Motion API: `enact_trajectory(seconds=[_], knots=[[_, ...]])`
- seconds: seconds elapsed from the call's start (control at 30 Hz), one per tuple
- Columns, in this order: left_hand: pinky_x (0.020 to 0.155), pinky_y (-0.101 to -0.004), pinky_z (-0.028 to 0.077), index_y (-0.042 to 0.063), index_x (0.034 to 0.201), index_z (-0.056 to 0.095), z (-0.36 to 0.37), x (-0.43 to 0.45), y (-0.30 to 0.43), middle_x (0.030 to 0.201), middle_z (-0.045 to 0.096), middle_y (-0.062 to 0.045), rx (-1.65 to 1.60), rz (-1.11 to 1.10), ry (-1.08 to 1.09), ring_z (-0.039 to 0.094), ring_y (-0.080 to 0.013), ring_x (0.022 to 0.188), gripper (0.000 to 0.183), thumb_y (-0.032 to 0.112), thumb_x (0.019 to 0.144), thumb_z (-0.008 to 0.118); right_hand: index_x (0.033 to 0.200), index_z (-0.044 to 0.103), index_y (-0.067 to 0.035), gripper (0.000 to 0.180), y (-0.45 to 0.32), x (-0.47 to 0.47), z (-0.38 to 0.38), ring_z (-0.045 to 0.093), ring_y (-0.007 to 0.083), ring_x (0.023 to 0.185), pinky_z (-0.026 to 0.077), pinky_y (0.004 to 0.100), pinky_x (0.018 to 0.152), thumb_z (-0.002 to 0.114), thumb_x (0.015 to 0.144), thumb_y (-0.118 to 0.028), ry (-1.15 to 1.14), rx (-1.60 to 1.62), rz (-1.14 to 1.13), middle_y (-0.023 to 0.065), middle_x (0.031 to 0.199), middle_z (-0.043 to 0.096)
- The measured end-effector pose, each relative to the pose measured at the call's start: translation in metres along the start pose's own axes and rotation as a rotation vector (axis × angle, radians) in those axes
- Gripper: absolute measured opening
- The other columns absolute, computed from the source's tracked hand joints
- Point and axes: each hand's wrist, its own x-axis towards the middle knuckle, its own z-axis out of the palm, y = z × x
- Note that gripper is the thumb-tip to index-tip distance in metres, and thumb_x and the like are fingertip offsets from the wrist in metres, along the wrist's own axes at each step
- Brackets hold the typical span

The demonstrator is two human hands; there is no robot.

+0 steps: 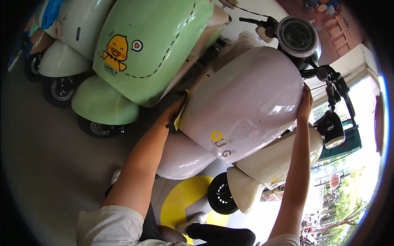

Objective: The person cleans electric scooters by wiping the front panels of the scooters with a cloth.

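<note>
A pale pink scooter (227, 101) stands before me, with its glossy front panel turned my way. Against the panel's left edge, my left hand (177, 106) holds a yellow cloth with black edging (182, 112); its fingers are in shade and partly hidden. On the opposite side, my right hand (304, 104) lies along the panel's upper right edge, its fingertips partly out of sight. Coloured letter decals (221, 144) mark the lower panel, above the pink front fender (184, 156). The round headlight (297, 36) and black handlebar (334, 83) rise above the panel.
Close on the left stands a green scooter (154, 46) with a duck decal, and a whitish scooter (70, 58) beyond it. A cream scooter (274, 156) stands to the right. Below, my shoe (192, 223) is on the grey floor with a yellow marking (175, 196).
</note>
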Motion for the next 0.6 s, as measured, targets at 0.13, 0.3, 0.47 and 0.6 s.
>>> enact_trajectory(seconds=[0.13,0.3,0.47,0.6], knots=[[0.106,-0.0335,0.042,0.007,0.144,0.053,-0.004,-0.001,-0.004,0.139,0.059,-0.012,-0.111,-0.04,-0.075,0.057,-0.0244,0.124,0.065,0.056,0.103,0.042,0.139,0.059,-0.002,0.052,-0.001,0.0,-0.006,0.055,0.0233,0.123,0.038,0.033,0.108,0.043,0.103,-0.036,0.002,-0.009,0.005,0.0126,0.133,0.062],[0.105,-0.0333,0.042,0.01,0.142,0.055,-0.013,0.0,-0.006,0.138,0.06,-0.01,-0.129,-0.06,-0.108,0.056,-0.0227,0.124,0.062,0.056,0.102,0.044,0.141,0.058,-0.004,0.05,-0.006,-0.002,-0.005,0.054,0.0223,0.127,0.039,0.0344,0.11,0.043,0.105,-0.037,0.002,-0.01,0.042,0.0105,0.138,0.059],[0.103,-0.0331,0.044,0.014,0.139,0.059,-0.001,-0.013,0.0,0.136,0.061,-0.006,0.047,-0.024,0.03,0.056,-0.0207,0.123,0.057,0.056,0.101,0.048,0.14,0.058,-0.004,0.05,-0.017,-0.01,0.001,0.055,0.023,0.126,0.04,0.0354,0.109,0.044,0.104,-0.036,0.025,0.025,0.054,0.0109,0.136,0.06],[0.1,-0.0332,0.045,0.014,0.135,0.062,-0.016,-0.005,-0.005,0.133,0.063,-0.006,-0.015,0.008,0.004,0.057,-0.0212,0.119,0.052,0.051,0.1,0.053,0.138,0.059,-0.002,0.049,-0.02,-0.01,0.004,0.056,0.0225,0.122,0.041,0.0352,0.106,0.045,0.104,-0.034,0.047,0.065,0.068,0.0112,0.132,0.062]])
